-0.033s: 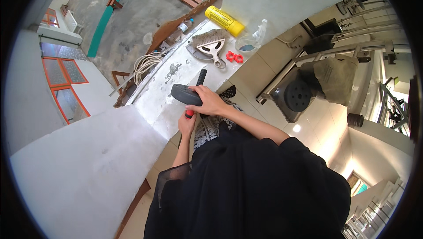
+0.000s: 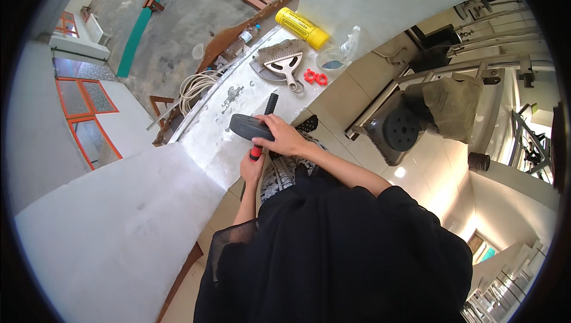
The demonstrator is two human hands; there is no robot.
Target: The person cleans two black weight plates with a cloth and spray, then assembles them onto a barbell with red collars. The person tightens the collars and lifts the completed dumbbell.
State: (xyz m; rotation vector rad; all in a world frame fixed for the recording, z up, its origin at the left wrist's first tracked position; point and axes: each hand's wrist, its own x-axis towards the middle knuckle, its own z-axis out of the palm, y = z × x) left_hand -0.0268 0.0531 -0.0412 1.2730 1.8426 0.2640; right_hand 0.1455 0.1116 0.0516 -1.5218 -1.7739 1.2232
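My left hand [image 2: 251,167] is closed round the red and black grip of a dumbbell bar [image 2: 256,151]. The bar's threaded black end sticks up past a round dark grey weight plate [image 2: 242,128] that sits on it. My right hand [image 2: 282,135] has its fingers over the plate's upper face and its thumb by the lower edge, near the grip. Two red star-shaped collar nuts [image 2: 315,77] lie side by side on the white ledge [image 2: 205,138], beyond my hands. Part of the bar is hidden by the plate and my right hand.
On the ledge stand a dustpan with brush [image 2: 288,67], a yellow cylindrical container [image 2: 302,28] and a clear spray bottle [image 2: 340,55]. Coiled cable [image 2: 195,92] hangs at its far edge. Another weight plate [image 2: 400,129] rests on a dark padded seat at right, beside a grey-green bag [image 2: 453,106].
My right thumb has shifted slightly up along the plate's edge, and a little more of the red grip shows. My left hand stays in place.
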